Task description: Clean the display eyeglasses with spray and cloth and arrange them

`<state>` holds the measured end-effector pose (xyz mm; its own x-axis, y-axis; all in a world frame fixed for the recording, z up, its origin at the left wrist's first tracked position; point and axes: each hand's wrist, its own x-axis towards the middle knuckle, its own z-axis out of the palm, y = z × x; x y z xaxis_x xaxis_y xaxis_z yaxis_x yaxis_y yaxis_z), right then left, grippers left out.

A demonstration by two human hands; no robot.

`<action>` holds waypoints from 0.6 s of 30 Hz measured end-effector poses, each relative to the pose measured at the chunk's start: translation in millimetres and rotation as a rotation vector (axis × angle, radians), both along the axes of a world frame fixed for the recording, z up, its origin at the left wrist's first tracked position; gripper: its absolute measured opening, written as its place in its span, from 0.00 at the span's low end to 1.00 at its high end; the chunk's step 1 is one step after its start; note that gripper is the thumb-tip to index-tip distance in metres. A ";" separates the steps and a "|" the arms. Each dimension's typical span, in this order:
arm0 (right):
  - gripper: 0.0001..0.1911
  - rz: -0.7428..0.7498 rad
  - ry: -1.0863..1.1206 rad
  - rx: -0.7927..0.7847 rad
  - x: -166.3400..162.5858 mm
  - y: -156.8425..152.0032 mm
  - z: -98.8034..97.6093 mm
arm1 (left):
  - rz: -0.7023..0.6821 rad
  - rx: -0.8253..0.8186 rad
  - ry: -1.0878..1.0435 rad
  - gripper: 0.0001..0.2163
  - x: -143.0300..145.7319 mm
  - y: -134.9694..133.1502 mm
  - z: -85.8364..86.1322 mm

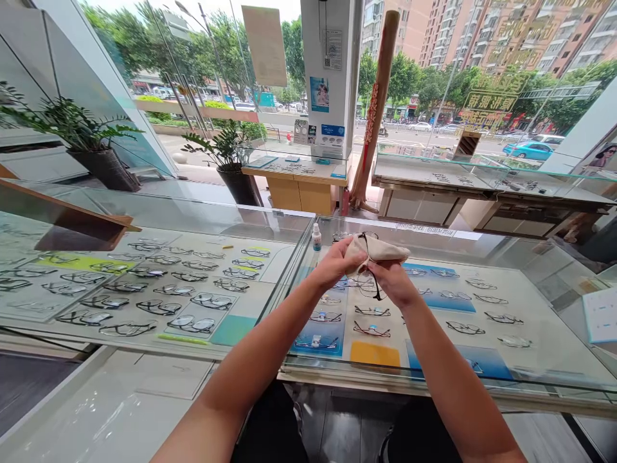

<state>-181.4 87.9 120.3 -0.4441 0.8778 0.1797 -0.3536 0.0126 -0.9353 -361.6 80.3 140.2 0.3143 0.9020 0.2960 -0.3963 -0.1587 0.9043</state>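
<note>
Above the glass counter, my left hand (336,262) and my right hand (396,283) are closed close together around a pale cloth (389,250) and a pair of dark-framed eyeglasses (377,293). My left thumb presses on the cloth, which drapes across toward the right-hand fingers. One dark temple of the eyeglasses hangs below, between the hands, beside my right thumb. Another part of the frame shows at the cloth's top edge. Cloth and fingers hide the lenses. Just beyond my left hand, a small white spray bottle (316,239) stands upright on the glass.
Under the glass of the right display case (535,366) lie rows of eyeglasses, some on blue cards. The left case (270,321) holds more frames. A brown wooden piece (91,222) lies on its top. Beyond are potted plants (103,161), a wooden post (378,96) and windows.
</note>
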 end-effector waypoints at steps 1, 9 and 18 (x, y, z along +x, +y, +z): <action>0.26 -0.007 0.003 0.002 -1.6 -0.1 -2.2 | 0.046 0.006 0.000 0.26 2.9 0.5 -2.0; 0.18 -0.004 -0.063 0.075 2.4 5.5 -6.8 | 0.107 0.017 0.027 0.29 2.3 6.7 -4.3; 0.27 -0.060 -0.012 0.011 -3.5 3.9 -7.6 | 0.229 0.009 -0.007 0.26 12.7 2.7 -8.1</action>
<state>-184.9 91.8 112.8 -0.3929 0.9009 0.1846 -0.3407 0.0439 -0.9391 -348.9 83.1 132.2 0.0994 0.9470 0.3055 -0.3554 -0.2530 0.8998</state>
